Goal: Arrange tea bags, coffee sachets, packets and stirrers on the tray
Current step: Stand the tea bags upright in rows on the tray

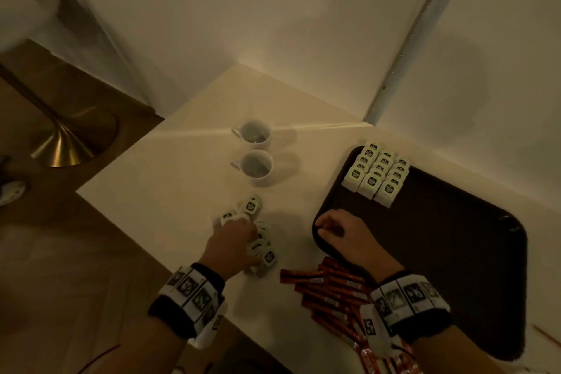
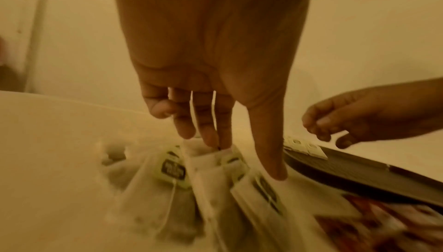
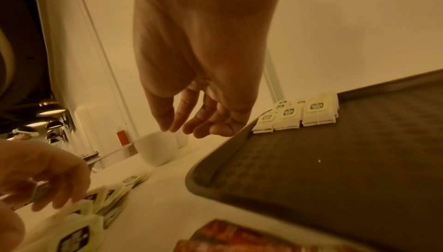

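Your left hand (image 1: 233,240) is down on the loose tea bags (image 1: 261,244), which lie on the table (image 1: 170,179) just left of the tray (image 1: 440,237). The left wrist view shows the fingers (image 2: 223,133) extended, tips touching the top edge of one bag (image 2: 210,163), thumb straight and apart from it; nothing is gripped yet. Your right hand (image 1: 343,231) hovers over the tray's near-left corner, fingers loosely curled and holding nothing. Three rows of bags (image 1: 376,173) already stand at the tray's far-left corner, so the step in hand appears to be lifting the next bag to extend that block. Bring the thumb in against the fingers and pinch one bag by its paper edge, not by the tag or string, which looks likely to drag neighbours along. The pile overlaps, so lift straight up and check that only one bag comes. Carry it over the tray's rim, not across it, and set it flush to the nearest row, label facing as the others do. Use the right hand to steady the tray or receive the bag. The red sachets (image 1: 328,285) lie off the tray, at its near edge; leave them until the bags are cleared. No stirrers can be made out with certainty.
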